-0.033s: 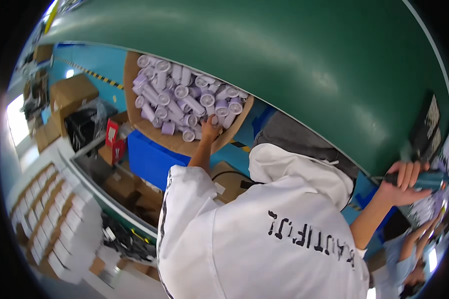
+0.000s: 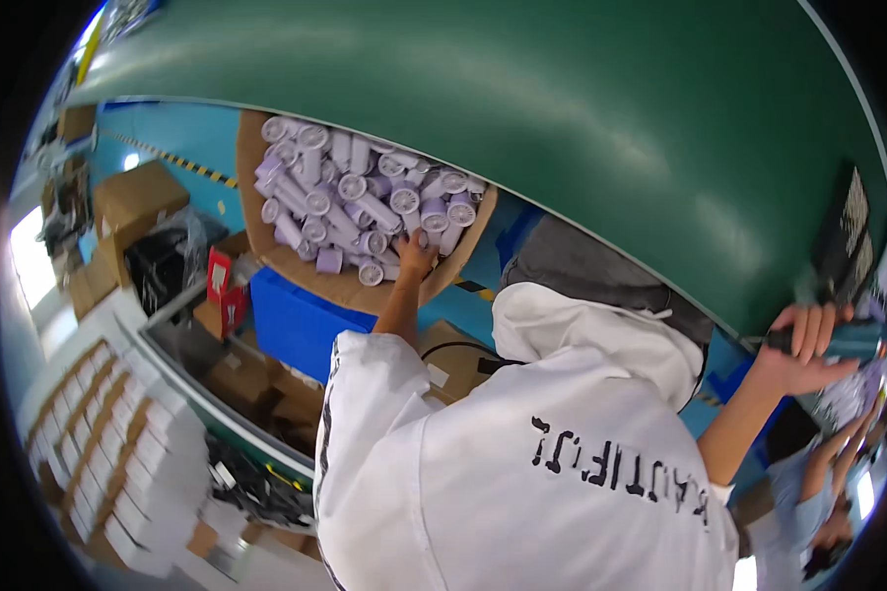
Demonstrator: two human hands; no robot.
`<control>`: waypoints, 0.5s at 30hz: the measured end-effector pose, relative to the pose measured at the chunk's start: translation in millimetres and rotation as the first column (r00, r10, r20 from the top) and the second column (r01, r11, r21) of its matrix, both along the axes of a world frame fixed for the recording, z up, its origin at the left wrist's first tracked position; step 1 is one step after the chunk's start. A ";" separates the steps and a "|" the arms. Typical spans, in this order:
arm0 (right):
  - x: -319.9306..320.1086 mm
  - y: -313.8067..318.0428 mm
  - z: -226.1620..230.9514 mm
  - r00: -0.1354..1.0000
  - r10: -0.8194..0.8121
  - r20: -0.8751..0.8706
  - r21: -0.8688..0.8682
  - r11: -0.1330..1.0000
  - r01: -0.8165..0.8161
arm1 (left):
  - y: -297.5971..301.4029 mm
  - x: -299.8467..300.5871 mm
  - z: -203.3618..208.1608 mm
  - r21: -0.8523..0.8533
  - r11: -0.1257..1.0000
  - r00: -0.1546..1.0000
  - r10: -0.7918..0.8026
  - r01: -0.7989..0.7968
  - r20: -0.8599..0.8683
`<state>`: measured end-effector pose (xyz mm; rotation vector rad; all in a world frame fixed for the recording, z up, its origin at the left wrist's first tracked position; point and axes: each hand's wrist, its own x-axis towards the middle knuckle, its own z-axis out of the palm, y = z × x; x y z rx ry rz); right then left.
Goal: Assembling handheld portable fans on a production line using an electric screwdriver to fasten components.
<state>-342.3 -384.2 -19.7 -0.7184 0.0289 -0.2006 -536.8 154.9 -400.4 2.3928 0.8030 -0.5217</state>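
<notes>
My left hand (image 2: 417, 258) reaches into a cardboard box (image 2: 365, 294), its fingers closed on a lilac handheld fan (image 2: 423, 237) at the box's near right side. Many similar lilac fans (image 2: 350, 185), with round spoked heads, lie heaped at all angles around it. Out at the far right, my right hand (image 2: 803, 347) wraps round a teal and black electric screwdriver (image 2: 852, 341). The tool lies across the palm, with its thin tip pointing left, close to the edge of the green table.
The long green table (image 2: 562, 108) spans the top. A dark grey padded seat (image 2: 581, 271) sits below its edge. A blue bin (image 2: 301, 320) stands beside the box. Cartons (image 2: 143, 197) and stacked white boxes (image 2: 89, 438) fill the left. Another person's arm (image 2: 833, 458) shows at lower right.
The view has shifted slightly, so the fan box sits a little further left. My left hand stays at the same fan and my right hand keeps hold of the screwdriver.
</notes>
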 end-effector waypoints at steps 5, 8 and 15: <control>-6.2 -3.3 3.0 0.999 -0.031 -0.018 -0.069 0.997 0.029 | -38.5 6.3 -15.0 0.096 0.994 0.950 0.022 -0.054 0.311; -13.6 -6.3 1.2 0.999 -0.046 -0.005 -0.105 0.993 0.045 | -28.5 12.1 -16.5 0.013 0.997 0.968 0.069 -0.075 0.241; -21.4 -0.4 -3.2 0.999 -0.048 0.000 -0.152 0.987 0.047 | 8.0 -8.8 -49.6 -0.388 0.886 0.886 0.374 -0.253 0.276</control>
